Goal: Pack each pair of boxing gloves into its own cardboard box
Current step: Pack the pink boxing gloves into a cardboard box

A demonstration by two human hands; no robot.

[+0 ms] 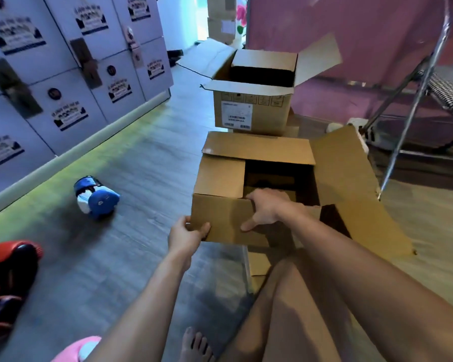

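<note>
Open cardboard box (220, 178) sits directly ahead. Left hand (187, 235) pinches corner of near flap (225, 220), right hand (266, 209) curls over flap edge. Blue boxing gloves (96, 197) lie on floor (147, 158), well apart to left, nearer left hand.

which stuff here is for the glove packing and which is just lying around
For the job: near cardboard box, gripped by left hand and right hand; far cardboard box; blue boxing gloves; red-and-black boxing glove.
Just there: lockers; folding chair.

Matt brown cardboard box (220, 218), glossy blue gloves (96, 197), wood-grain floor (147, 158)
</note>
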